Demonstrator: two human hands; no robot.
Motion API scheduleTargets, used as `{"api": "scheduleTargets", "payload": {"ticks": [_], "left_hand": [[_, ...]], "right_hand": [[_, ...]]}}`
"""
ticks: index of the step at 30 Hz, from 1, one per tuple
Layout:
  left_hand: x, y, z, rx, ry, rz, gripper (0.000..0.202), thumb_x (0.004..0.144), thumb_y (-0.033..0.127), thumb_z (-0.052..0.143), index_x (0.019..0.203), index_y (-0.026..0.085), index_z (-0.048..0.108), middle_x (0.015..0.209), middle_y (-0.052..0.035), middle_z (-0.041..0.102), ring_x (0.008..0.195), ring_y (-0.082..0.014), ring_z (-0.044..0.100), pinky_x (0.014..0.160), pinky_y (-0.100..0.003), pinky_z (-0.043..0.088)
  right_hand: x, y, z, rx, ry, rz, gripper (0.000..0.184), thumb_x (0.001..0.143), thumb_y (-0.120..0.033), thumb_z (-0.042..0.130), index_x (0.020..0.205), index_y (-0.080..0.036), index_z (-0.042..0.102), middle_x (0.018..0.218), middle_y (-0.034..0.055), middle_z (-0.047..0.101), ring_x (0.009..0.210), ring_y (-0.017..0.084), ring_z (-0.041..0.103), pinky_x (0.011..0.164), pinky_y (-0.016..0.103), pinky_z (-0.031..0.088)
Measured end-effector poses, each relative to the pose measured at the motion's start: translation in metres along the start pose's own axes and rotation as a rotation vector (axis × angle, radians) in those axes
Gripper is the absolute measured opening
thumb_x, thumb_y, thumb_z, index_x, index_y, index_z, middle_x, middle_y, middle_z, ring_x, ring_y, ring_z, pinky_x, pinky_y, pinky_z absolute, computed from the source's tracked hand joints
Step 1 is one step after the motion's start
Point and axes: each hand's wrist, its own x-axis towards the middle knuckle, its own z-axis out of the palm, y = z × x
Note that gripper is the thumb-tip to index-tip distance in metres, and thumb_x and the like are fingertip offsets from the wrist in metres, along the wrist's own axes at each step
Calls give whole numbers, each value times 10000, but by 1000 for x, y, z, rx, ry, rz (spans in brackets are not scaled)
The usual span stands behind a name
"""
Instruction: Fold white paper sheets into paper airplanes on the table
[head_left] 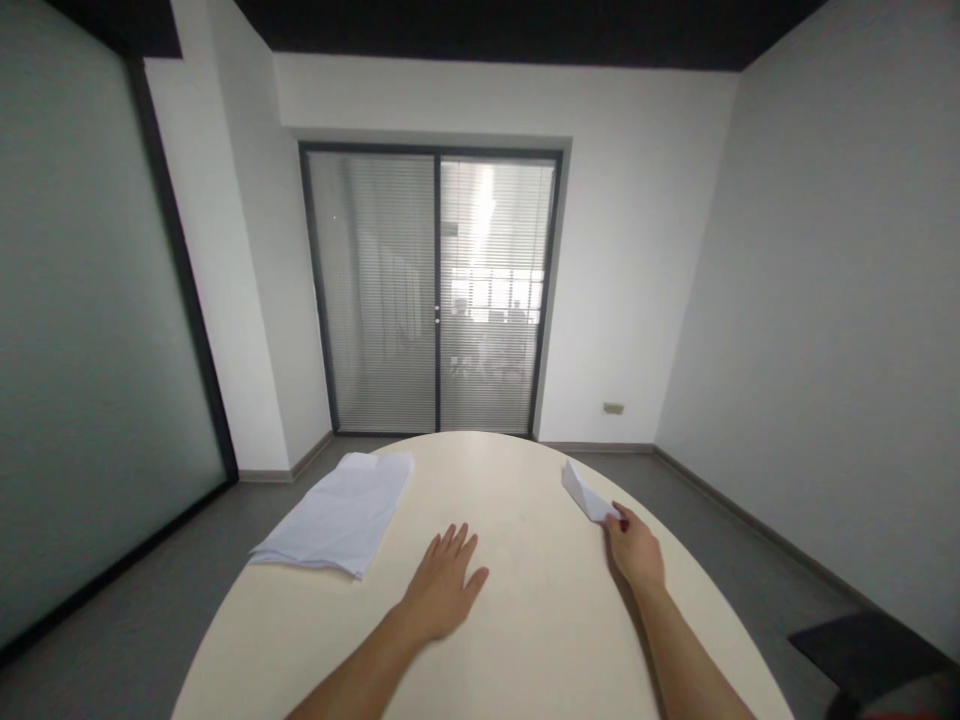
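Pinched between the thumb and fingers of my right hand (636,548) is one end of a folded white paper (586,494), narrow and pointed like a paper plane, near the table's right edge. My left hand (445,583) is palm down over the middle of the round cream table (525,640), its fingers spread and nothing in them. To the left of that hand lies a stack of white paper sheets (341,515), slightly rumpled, reaching the table's left edge. The fingertips under the folded paper are partly hidden.
Beyond the table stands a glass door (435,290) with blinds. A black chair (870,650) is at the lower right, beside the table. A frosted glass panel (82,330) runs along the left, and a white wall (840,330) along the right.
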Motion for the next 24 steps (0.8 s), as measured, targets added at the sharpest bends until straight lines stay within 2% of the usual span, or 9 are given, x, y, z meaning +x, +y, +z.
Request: {"api": "scheduleTargets", "payload": {"ticks": [6,10,12,15,18,21,24], "left_hand": [[-1,-3,2,-2,12,6,663,1000,549,200,1518,155,325,1612,-83,210,1495,-252,137,1220,-445,131],[1,-6,0,18,80,-50,615,987,488,285,1494,150,371,1597,-88,266,1482,-252,200,1217,-436,150],[3,-12,-5,69,162,-107,570,971,429,337,1461,151,427,1580,-98,315,1471,-268,233,1215,-446,143],[4,-28,-16,183,295,-251,513,946,351,389,1408,155,496,1568,-118,336,1457,-313,250,1201,-473,141],[3,-49,-25,309,336,-456,545,904,365,492,1416,179,490,1577,-136,310,1452,-399,211,1169,-542,152],[0,-67,-30,374,322,-601,588,884,388,549,1440,217,464,1576,-150,304,1429,-462,217,1131,-608,159],[-4,-77,-34,369,271,-684,558,904,407,530,1438,259,466,1573,-147,308,1392,-492,272,1077,-645,228]], "right_hand": [[2,2,5,-18,7,32,568,917,-406,325,1323,-113,592,1175,210,689,1048,346,658,897,446,486],[3,3,7,-10,23,44,614,916,-407,341,1415,-77,484,1257,219,645,1106,347,631,949,445,468],[3,3,7,-6,51,26,643,906,-407,370,1437,-51,439,1297,229,617,1141,348,608,982,443,451],[0,-4,6,-12,166,-54,628,885,-385,411,1401,-30,458,1346,233,572,1212,348,546,1034,440,411],[-6,-19,3,-19,246,-127,547,886,-350,413,1355,-83,502,1349,205,567,1238,340,507,1048,450,388],[-16,-38,2,21,188,-282,471,895,-328,404,1294,-122,548,1284,175,608,1206,319,522,1055,437,379],[-26,-51,7,94,-29,-415,398,907,-357,407,1164,-156,636,1218,146,651,1169,291,562,1051,420,394]]}}
